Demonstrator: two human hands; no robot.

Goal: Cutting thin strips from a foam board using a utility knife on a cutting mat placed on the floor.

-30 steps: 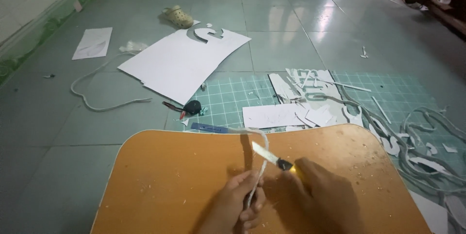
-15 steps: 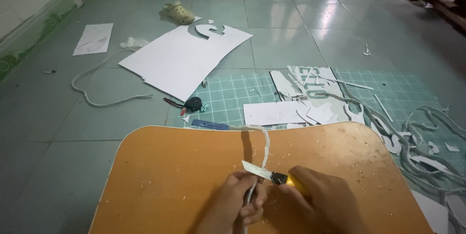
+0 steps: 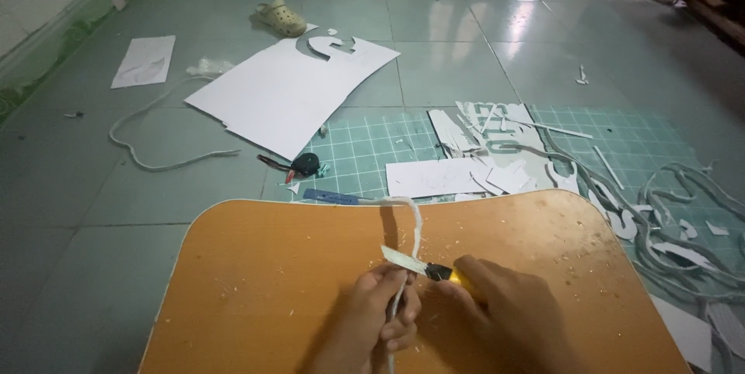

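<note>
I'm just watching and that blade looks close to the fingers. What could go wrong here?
1. The knife blade lies right beside the left hand pinching the thin white strip; a slip could nick those fingers.
2. The strip is narrow and curved, so the cut might wander or tear it.
3. The blade works directly on the orange board, which may get scored. The right hand holds the knife low.

1. The knife handle point(image 3: 458, 275) is mostly covered by the right hand point(image 3: 508, 316).
2. The white strip point(image 3: 410, 244) is lost inside the left hand point(image 3: 380, 320).
3. Both wrists are cut off by the bottom edge.
</note>
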